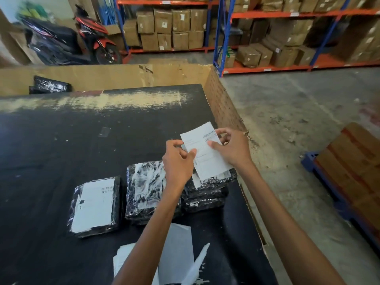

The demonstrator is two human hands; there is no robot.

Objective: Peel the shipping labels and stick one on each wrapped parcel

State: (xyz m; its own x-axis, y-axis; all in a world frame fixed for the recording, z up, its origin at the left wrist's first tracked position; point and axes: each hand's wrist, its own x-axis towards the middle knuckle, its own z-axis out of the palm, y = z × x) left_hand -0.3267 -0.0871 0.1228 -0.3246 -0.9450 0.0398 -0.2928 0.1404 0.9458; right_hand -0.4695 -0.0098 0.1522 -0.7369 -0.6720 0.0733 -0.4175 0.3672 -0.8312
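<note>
A white shipping label [205,155] with barcodes is held up over the black table [61,151]. My left hand [177,161] pinches its left edge, and my right hand [230,147] pinches its right side near the barcodes. Below them lies a stack of black wrapped parcels [205,194]. Another shiny black parcel [144,190] sits to the left of the stack, partly behind my left wrist. Further left, a parcel with a white label stuck on top [95,204] lies flat.
Loose white backing sheets [178,254] lie near the table's front edge. A big cardboard bin [115,76] behind the table holds a black parcel [50,85]. The floor drops off right of the table, with a blue pallet of cardboard [349,161]. Shelves and a scooter stand at the back.
</note>
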